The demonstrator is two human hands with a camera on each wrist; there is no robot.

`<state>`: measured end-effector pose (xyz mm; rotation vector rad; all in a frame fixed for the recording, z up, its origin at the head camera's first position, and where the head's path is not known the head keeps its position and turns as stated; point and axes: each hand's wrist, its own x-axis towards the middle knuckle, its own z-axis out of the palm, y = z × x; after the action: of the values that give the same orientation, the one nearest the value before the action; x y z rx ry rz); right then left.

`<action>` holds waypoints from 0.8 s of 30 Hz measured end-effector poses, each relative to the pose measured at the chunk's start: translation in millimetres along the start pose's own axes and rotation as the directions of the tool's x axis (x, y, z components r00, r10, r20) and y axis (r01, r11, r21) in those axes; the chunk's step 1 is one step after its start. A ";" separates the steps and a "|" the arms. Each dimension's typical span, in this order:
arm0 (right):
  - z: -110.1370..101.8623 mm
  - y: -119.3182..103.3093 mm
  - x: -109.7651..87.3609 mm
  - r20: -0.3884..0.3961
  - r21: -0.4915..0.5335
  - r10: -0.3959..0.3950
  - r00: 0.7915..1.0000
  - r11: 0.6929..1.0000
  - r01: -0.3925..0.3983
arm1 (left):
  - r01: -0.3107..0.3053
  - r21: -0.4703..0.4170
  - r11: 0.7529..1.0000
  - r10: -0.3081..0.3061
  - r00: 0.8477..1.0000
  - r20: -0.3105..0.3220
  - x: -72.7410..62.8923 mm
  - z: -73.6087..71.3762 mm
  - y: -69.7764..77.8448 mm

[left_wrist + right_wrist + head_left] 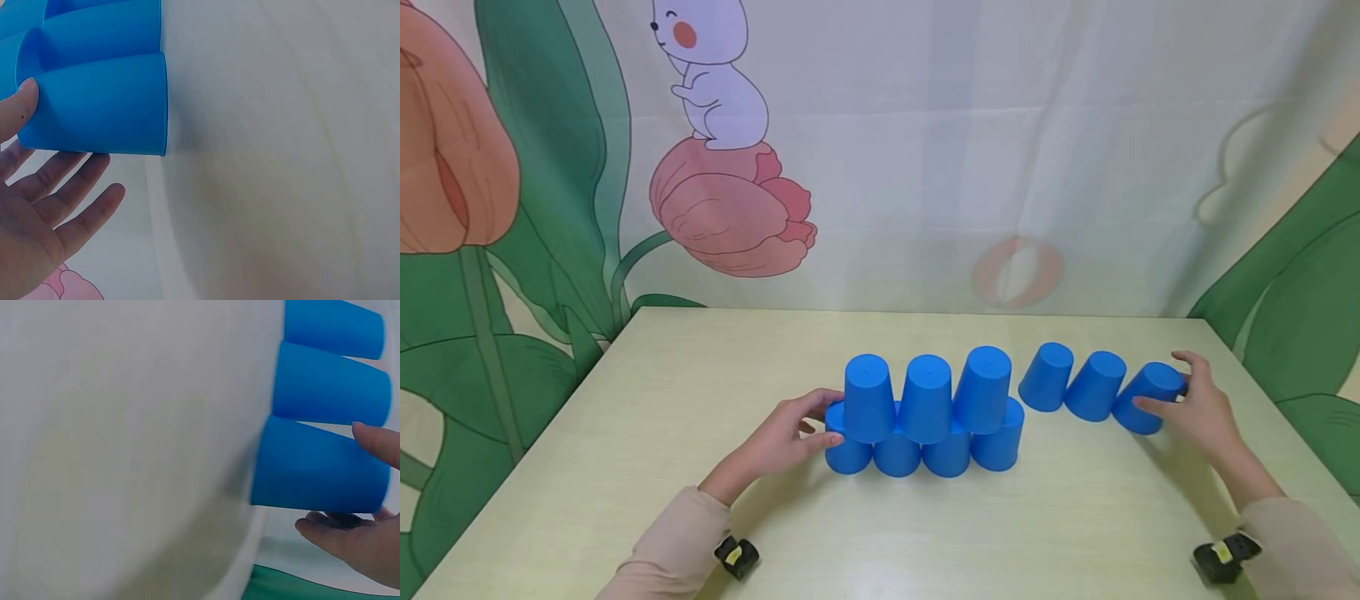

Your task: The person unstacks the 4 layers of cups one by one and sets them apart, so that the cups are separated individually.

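Upside-down blue cups stand in two tiers: several in the bottom row, three in the top row. My left hand is at the left end of the stack, thumb and extended fingers touching opposite sides of the leftmost bottom cup. In the left wrist view the lower fingers are spread out beside that cup. To the right of the stack, my right hand holds the rightmost cup between thumb and fingers. Part of those fingers is hidden behind the cup.
Two more upside-down blue cups, one at the left and one in the middle, stand beside the held cup in a slanting row. The pale table ends at a printed curtain. Black wrist cameras sit at both sleeves.
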<state>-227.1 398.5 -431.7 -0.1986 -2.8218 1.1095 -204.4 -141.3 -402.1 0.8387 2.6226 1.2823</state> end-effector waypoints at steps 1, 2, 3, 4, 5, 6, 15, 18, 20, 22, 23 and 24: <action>0.9 10.9 6.5 -0.024 0.000 -0.008 1.000 1.000 0.008 | 0.000 -0.001 1.000 0.000 1.000 0.000 0.0 -0.1 -0.3; 1.3 20.6 12.0 -0.045 -0.001 -0.016 0.999 1.000 0.016 | -0.001 -0.001 1.000 0.001 1.000 0.000 0.0 -0.2 -0.5; 1.6 29.7 17.1 -0.069 -0.006 -0.023 0.997 1.000 0.023 | -0.001 -0.001 1.000 0.001 1.000 0.000 0.0 -0.3 -0.8; 0.7 35.7 20.9 -0.086 -0.004 -0.023 0.996 1.000 0.023 | -0.001 -0.002 1.000 0.001 1.000 0.001 0.0 -0.4 -0.9; -1.6 35.6 21.4 -0.091 0.014 -0.020 0.996 1.000 0.021 | 0.001 -0.003 1.000 -0.001 1.000 0.001 0.0 -0.3 -0.8; -3.1 36.5 22.1 -0.109 0.015 -0.026 0.994 1.000 0.027 | 0.002 -0.004 1.000 -0.002 1.000 0.000 -0.1 -0.3 -0.7; -25.7 -68.6 -37.1 -0.120 0.065 -0.099 0.988 0.992 0.108 | 0.006 -0.003 1.000 -0.006 1.000 -0.002 -0.4 -0.2 0.2; -28.9 -94.7 -51.5 -0.095 0.073 -0.105 0.990 0.991 0.112 | 0.004 -0.003 1.000 -0.004 1.000 -0.002 -0.5 0.2 0.1; -28.3 -100.0 -54.3 -0.082 0.070 -0.115 0.990 0.990 0.121 | 0.004 -0.005 1.000 -0.004 1.000 -0.002 -0.6 0.3 0.3; -27.3 -104.7 -57.1 -0.068 0.068 -0.126 0.990 0.989 0.131 | 0.005 -0.004 1.000 -0.005 1.000 -0.003 -0.7 0.5 0.4; -26.8 -106.9 -58.5 -0.061 0.066 -0.134 0.989 0.988 0.138 | 0.004 -0.003 1.000 -0.004 1.000 -0.003 -0.7 0.4 0.4; -26.3 -109.0 -59.8 -0.053 0.064 -0.142 0.988 0.987 0.145 | 0.005 -0.003 1.000 -0.005 1.000 -0.003 -0.7 0.4 0.4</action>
<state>-173.4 327.5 -341.0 -0.0164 -2.7022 1.1497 -203.5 -141.2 -402.2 0.8294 2.6224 1.2871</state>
